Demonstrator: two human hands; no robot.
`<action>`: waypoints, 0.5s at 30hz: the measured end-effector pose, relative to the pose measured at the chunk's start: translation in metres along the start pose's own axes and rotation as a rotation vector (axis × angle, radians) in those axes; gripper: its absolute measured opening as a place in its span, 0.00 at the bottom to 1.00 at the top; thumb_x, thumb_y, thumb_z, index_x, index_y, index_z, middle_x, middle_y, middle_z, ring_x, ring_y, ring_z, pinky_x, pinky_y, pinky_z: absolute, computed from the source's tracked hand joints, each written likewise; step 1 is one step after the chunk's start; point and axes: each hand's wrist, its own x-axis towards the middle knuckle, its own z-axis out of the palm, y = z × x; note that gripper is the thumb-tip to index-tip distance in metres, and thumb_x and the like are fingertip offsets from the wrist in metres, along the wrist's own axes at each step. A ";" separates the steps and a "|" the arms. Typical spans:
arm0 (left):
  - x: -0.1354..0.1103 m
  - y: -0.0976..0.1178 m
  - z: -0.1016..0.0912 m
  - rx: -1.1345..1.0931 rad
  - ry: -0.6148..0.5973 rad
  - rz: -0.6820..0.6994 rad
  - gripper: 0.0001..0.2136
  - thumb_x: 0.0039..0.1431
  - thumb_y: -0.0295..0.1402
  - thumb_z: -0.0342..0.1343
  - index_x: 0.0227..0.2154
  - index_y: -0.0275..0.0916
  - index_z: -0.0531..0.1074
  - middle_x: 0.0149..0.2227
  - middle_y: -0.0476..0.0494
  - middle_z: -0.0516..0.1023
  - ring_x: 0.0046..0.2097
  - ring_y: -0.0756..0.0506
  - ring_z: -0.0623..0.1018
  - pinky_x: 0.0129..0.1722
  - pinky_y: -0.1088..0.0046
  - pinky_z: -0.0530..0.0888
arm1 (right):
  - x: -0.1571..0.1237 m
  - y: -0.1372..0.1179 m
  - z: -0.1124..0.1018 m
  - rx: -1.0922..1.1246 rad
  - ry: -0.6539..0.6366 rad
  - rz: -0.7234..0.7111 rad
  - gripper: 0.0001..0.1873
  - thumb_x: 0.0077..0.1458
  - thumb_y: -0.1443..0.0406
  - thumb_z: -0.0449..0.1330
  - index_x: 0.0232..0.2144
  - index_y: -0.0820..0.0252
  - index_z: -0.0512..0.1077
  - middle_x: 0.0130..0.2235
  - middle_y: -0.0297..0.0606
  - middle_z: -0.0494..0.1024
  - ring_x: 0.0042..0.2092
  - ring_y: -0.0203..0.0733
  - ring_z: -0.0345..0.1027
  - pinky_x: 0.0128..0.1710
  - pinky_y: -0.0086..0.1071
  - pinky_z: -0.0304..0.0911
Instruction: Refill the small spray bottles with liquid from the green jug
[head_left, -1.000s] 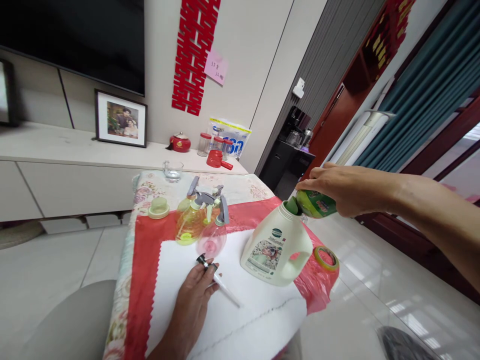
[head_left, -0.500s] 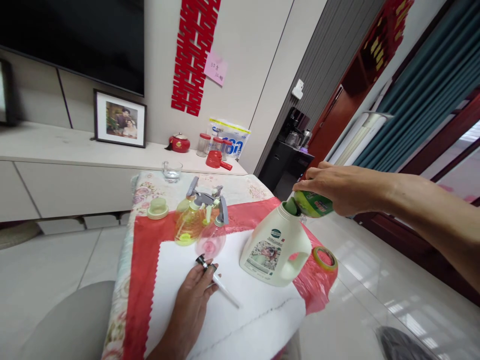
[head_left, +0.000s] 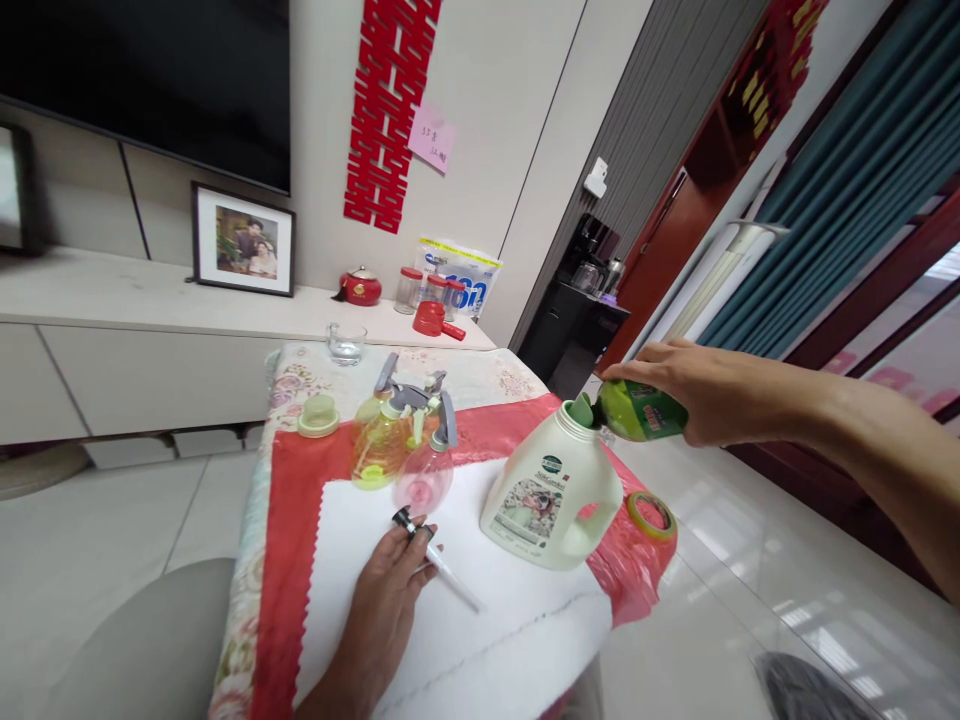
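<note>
label “garden” [head_left: 534, 506] on jug [head_left: 581, 485], bottle [head_left: 643, 410] at mouth [head_left: 576, 421]

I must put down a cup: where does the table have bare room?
The white sheet has room in front of the jug, right of the black-topped tube in the left hand. The floral cloth has room beyond the spray bottles, right of the glass mug. Crowded: among those bottles and at the jug's mouth, where the right hand holds a green bottle.

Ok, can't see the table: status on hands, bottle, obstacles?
Left hand grips black-topped pump. Right hand holds green bottle, tipped at mouth of cream jug. Spray bottles just beyond left hand.
</note>
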 end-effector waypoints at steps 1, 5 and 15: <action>0.000 0.000 0.000 -0.002 -0.002 -0.001 0.28 0.29 0.40 0.78 0.35 0.37 0.75 0.40 0.43 0.79 0.39 0.47 0.76 0.35 0.73 0.75 | -0.006 0.004 0.003 0.029 -0.007 0.026 0.52 0.33 0.72 0.57 0.65 0.45 0.61 0.51 0.40 0.71 0.53 0.53 0.65 0.48 0.41 0.66; 0.001 0.001 0.000 -0.025 -0.013 0.012 0.24 0.32 0.39 0.77 0.34 0.37 0.76 0.38 0.43 0.79 0.38 0.46 0.77 0.38 0.70 0.76 | -0.043 0.010 0.020 0.283 0.072 0.147 0.49 0.40 0.67 0.61 0.67 0.46 0.57 0.59 0.41 0.67 0.57 0.55 0.65 0.53 0.42 0.66; -0.007 0.024 0.005 -0.154 -0.036 0.111 0.19 0.43 0.33 0.74 0.35 0.38 0.72 0.37 0.47 0.79 0.38 0.49 0.79 0.43 0.70 0.76 | -0.092 -0.109 0.181 0.668 0.425 0.054 0.46 0.53 0.53 0.65 0.69 0.49 0.52 0.65 0.40 0.63 0.61 0.52 0.64 0.55 0.37 0.69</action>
